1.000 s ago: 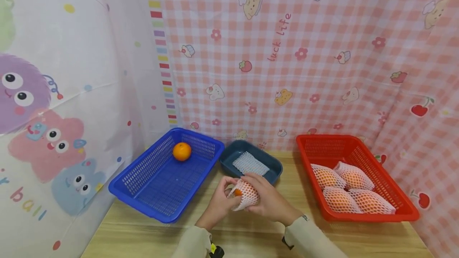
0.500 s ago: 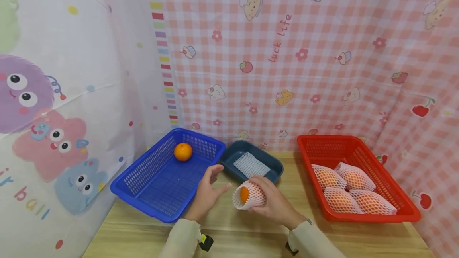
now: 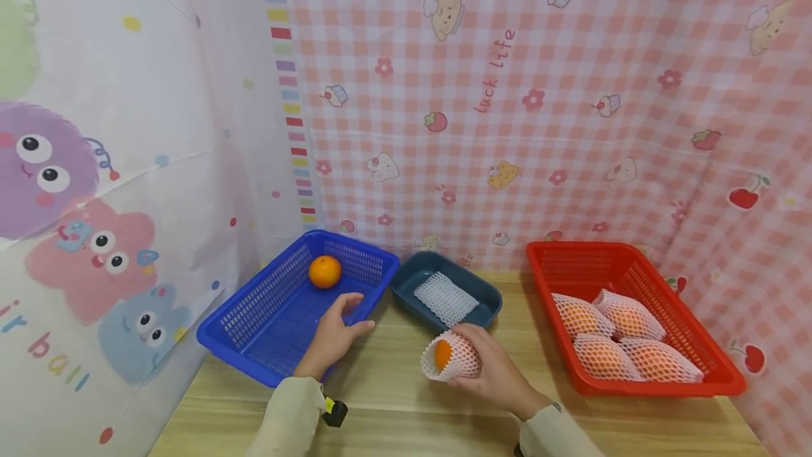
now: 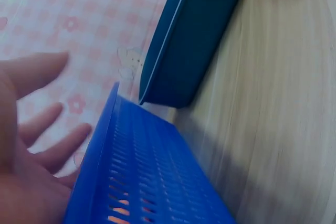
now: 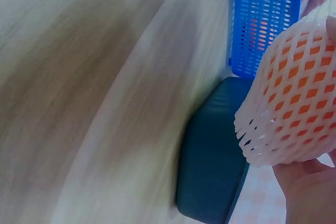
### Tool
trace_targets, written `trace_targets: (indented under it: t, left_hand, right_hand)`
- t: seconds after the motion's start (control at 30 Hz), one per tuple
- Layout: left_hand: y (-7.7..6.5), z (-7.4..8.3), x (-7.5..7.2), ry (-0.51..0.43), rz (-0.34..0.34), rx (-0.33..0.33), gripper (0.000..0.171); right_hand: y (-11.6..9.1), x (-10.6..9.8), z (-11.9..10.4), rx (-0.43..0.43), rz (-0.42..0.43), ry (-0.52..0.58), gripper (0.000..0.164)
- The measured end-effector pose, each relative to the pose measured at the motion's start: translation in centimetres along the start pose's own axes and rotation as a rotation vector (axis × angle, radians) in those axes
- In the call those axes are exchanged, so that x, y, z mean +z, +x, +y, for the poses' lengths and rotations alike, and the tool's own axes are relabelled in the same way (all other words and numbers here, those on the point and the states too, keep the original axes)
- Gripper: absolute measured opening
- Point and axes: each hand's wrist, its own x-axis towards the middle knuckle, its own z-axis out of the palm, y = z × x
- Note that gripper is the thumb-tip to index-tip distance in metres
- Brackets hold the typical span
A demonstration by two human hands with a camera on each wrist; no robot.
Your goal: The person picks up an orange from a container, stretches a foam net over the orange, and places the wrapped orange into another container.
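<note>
My right hand grips an orange wrapped in a white foam net, held over the table in front of the teal tray. The net's mouth faces left, and bare orange peel shows inside it. My left hand, holding nothing, is over the near right side of the blue basket, fingers spread and relaxed. In the left wrist view its fingers appear beside the basket's rim. A bare orange lies at the far end of that basket.
The teal tray at the back middle holds a flat white foam net. On the right stands a red basket with several net-wrapped oranges. A patterned cloth hangs behind the wooden table.
My left hand has let go of the net-wrapped orange and moved left to the blue basket. The right hand still holds the wrapped orange and has shifted slightly right.
</note>
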Motion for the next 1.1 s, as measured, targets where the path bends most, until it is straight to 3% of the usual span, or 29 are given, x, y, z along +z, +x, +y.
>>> trace_targets:
  t: [0.2, 0.37, 0.5, 0.77, 0.97, 1.1]
  left_hand:
    - [-0.2, -0.8, -0.5, 0.073, -0.088, -0.059, 0.045]
    - [-0.4, -1.4, -0.8, 0.093, -0.096, -0.094, 0.044]
    - [-0.5, -1.3, -0.9, 0.088, -0.103, -0.097, 0.045]
    - [-0.5, -1.6, -1.0, 0.078, -0.121, -0.136, 0.044]
    - [-0.4, -1.8, -0.9, 0.083, -0.114, -0.128, 0.044]
    - [-0.5, -2.0, -1.0, 0.091, -0.107, -0.119, 0.043]
  right_hand:
    - [-0.6, -0.2, 0.2, -0.006, 0.054, -0.019, 0.083]
    - [-0.8, -0.9, 0.3, -0.022, 0.133, -0.057, 0.085]
    - [-0.5, -2.5, 0.0, 0.000, 0.213, -0.069, 0.087]
    - [0.5, -9.6, 0.7, 0.092, 0.310, -0.234, 0.085]
    - [0.7, -16.0, 3.6, 0.237, 0.253, -0.356, 0.083]
    - [0.1, -19.1, 5.6, 0.309, 0.178, -0.420, 0.086]
